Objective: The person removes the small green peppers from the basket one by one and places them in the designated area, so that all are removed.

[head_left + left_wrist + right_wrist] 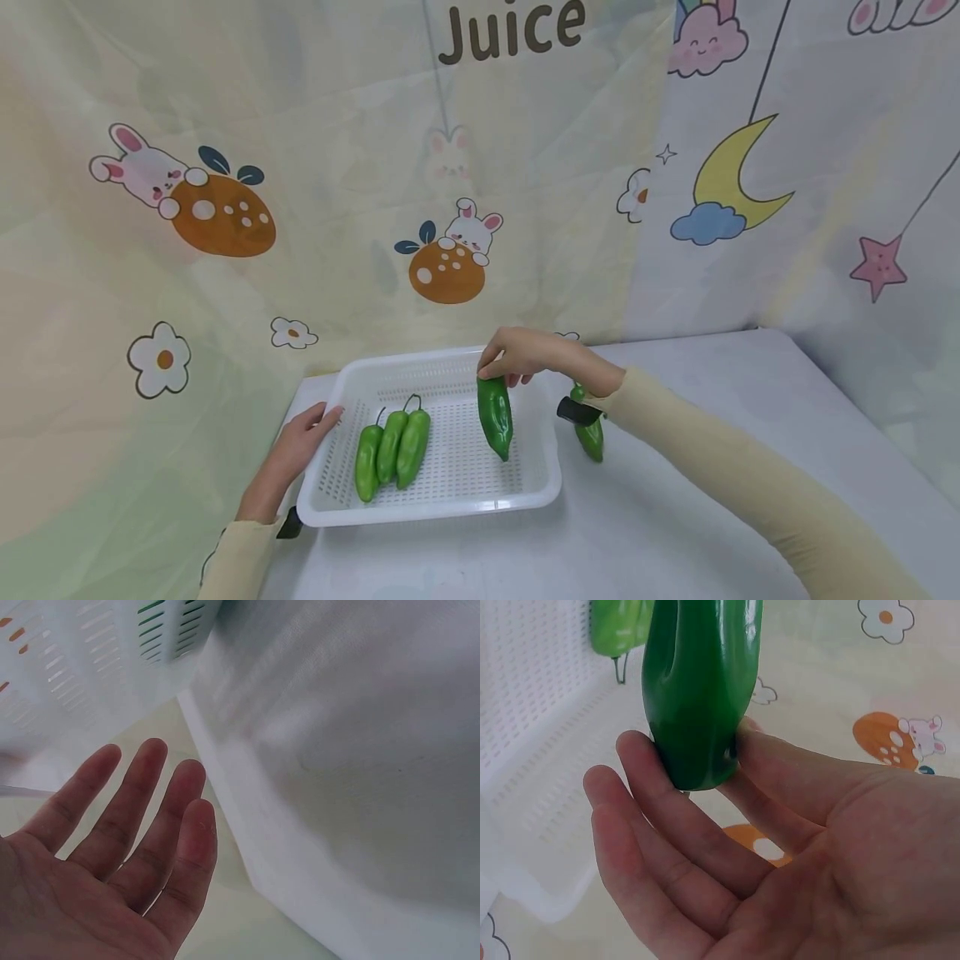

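My right hand (pixel 519 354) pinches a dark green pepper (pixel 495 421) by its upper end, between thumb and fingertips. The pepper hangs tip down over the right half of a white plastic basket (pixel 427 510). In the right wrist view, the pepper (pixel 701 690) shows glossy and close up. Three lighter green peppers (pixel 392 446) lie side by side in the basket's left half, stems toward the back. At the basket's left rim is my left hand (pixel 300 437), its thumb by the edge. The left wrist view shows that hand's fingers (pixel 142 802) spread and nearly straight beside the slotted wall.
More green pepper (pixel 591 437) lies on the white table (pixel 697 417) right of the basket, partly hidden by my right wrist and its black band (pixel 577 412). A printed cloth (pixel 337 208) hangs behind the table.
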Demonstrator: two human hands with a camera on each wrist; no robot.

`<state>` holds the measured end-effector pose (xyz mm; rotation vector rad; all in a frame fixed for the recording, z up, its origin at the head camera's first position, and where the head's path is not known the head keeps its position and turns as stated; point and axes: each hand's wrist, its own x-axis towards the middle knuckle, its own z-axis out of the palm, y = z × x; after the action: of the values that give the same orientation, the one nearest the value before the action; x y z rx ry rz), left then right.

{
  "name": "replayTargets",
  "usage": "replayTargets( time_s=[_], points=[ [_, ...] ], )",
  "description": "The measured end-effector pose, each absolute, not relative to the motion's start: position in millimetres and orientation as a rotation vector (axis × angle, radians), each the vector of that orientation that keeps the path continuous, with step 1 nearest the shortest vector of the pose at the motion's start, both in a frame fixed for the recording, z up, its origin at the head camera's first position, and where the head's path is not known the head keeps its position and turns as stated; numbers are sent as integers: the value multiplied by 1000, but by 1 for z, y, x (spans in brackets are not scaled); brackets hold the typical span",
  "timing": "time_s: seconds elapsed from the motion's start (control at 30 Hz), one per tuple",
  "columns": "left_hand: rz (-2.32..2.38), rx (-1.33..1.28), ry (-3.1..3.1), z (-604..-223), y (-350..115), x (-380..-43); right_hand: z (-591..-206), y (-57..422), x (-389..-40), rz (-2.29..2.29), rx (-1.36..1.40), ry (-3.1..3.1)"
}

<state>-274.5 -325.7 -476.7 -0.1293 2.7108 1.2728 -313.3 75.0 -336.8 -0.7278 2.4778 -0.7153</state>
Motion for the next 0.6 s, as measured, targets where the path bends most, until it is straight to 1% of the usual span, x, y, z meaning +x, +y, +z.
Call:
replayTargets(
  time_s=[0.3,0.6],
  points=[
    [1285,-118,2703,-476,-325,-274,-330,96,-315,-778,-759,2446],
    [1285,-130,2697,-474,-324,-273,-332,110,-316,-793,-745,2442]
  ],
)
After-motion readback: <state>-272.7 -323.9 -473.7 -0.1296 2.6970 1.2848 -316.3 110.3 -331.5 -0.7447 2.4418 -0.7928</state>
